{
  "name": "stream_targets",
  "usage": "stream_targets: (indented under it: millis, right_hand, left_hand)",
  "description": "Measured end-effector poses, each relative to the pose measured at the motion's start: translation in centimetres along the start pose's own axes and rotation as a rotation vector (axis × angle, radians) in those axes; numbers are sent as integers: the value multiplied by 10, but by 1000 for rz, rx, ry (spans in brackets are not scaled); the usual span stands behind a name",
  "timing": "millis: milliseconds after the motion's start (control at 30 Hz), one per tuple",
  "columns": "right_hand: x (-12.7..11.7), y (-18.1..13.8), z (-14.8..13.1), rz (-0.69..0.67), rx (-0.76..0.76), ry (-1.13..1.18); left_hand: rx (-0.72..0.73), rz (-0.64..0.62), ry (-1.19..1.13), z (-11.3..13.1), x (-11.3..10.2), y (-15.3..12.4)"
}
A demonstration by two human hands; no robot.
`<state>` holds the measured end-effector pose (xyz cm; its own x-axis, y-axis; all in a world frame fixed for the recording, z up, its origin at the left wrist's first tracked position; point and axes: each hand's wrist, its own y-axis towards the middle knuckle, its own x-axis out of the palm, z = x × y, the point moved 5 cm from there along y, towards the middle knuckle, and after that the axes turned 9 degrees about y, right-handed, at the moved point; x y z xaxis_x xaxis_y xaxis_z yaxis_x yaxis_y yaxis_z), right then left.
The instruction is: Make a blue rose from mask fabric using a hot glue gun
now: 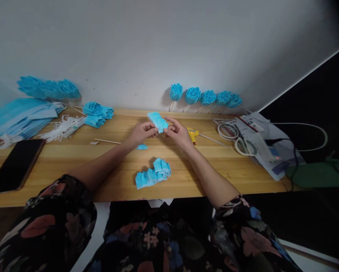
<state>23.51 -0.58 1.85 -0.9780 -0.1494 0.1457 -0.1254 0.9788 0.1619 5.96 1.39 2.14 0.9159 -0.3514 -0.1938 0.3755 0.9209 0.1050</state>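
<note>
My left hand [142, 133] and my right hand [177, 133] meet above the wooden table [73, 172], and both pinch a small pleated blue strip [157, 121] held between them. The fingers of each hand are closed on its edges. A tiny blue scrap [142, 147] lies on the table just under my left hand. Nearer to me sits a pile of pleated blue pieces [153, 173]. A yellow glue gun [192, 133] lies right behind my right hand.
Several blue fabric roses on sticks [205, 97] lean on the wall. More roses [97, 113], a stack of blue face masks [19, 119] and white ear loops [62, 127] lie at left. A dark phone [15, 165] is near the left edge; scissors [244, 142] and cables at right.
</note>
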Motion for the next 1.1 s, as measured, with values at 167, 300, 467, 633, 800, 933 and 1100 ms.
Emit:
stream_targets:
  millis: [167, 300, 467, 633, 800, 933, 1100]
  right_hand:
    - [-1, -1, 3, 37, 55, 115]
    - [1, 0, 1, 12, 27, 83]
    - [0, 1, 0, 20, 21, 120]
    - [-1, 0, 4, 47, 94, 219]
    - [-4, 2, 5, 37, 45, 131]
    - [-8, 4, 3, 36, -34, 30]
    - [-10, 4, 1, 36, -88, -41]
  left_hand:
    - [19, -10, 15, 4, -1, -2]
    - [35, -30, 54, 5, 0, -3]
    - [43, -28, 69, 5, -2, -2]
    - [59, -26, 87, 4, -2, -3]
    - [70, -74, 125, 1, 3, -3]
    - [78, -120, 117, 2, 4, -4]
    - [80, -114, 134, 3, 3, -5]
